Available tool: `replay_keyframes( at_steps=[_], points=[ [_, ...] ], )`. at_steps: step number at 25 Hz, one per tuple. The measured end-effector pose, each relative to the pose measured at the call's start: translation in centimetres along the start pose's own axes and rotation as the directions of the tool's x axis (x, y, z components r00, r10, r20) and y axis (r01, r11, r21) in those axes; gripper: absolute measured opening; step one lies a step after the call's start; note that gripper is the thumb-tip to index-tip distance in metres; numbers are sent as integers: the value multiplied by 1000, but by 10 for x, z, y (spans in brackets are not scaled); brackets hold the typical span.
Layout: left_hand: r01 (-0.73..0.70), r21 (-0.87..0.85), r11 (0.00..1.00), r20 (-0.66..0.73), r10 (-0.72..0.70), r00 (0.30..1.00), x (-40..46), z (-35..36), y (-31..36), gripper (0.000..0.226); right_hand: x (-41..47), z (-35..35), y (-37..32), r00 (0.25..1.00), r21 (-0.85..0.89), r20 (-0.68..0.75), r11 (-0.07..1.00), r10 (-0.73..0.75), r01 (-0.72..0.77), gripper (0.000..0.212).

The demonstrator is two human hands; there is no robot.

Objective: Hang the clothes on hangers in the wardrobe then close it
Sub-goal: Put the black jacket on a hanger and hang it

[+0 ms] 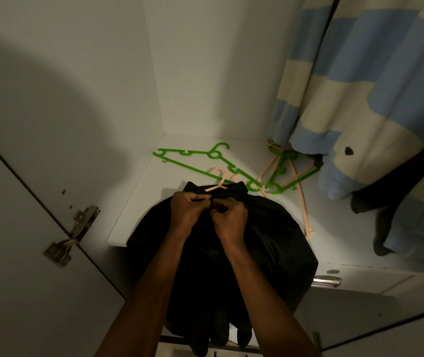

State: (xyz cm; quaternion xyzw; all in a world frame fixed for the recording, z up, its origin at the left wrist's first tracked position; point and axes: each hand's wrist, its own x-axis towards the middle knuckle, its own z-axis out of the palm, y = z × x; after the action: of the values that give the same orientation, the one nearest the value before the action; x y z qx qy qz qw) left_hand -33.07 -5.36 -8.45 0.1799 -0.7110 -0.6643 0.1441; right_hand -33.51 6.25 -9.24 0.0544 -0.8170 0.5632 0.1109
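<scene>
**Black shirt gripped at the collar on the wardrobe shelf**

The wardrobe shelf (138, 202) is a smooth, matte white board with a square front edge. Above its right end hangs a soft striped garment (360, 86) in broad blue and cream bands. Draped over the shelf's front edge lies the black shirt (270, 240), limp and faintly sheened, threaded on a thin peach hanger (218, 180) whose curved hook pokes out at the collar. Both hands grip the collar fabric, fingers curled: left hand (187, 212), right hand (228, 220), touching. Further back on the shelf lie angular, glossy green hangers (192, 161).
</scene>
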Motion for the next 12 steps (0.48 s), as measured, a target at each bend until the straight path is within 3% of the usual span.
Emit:
replay_keyframes(
  at_steps=[6, 12],
  points=[
    [16, -73, 997, 65, -11, 998, -4, -3, 3, 23, -1, -4, -2, 1000, 36, 11, 999, 5, -5, 27],
    [-31, -20, 999, -19, 31, 999, -5, 2, -1, 18, -3, -3, -5, 1000, 25, -4, 1000, 5, -5, 30]
  ],
)
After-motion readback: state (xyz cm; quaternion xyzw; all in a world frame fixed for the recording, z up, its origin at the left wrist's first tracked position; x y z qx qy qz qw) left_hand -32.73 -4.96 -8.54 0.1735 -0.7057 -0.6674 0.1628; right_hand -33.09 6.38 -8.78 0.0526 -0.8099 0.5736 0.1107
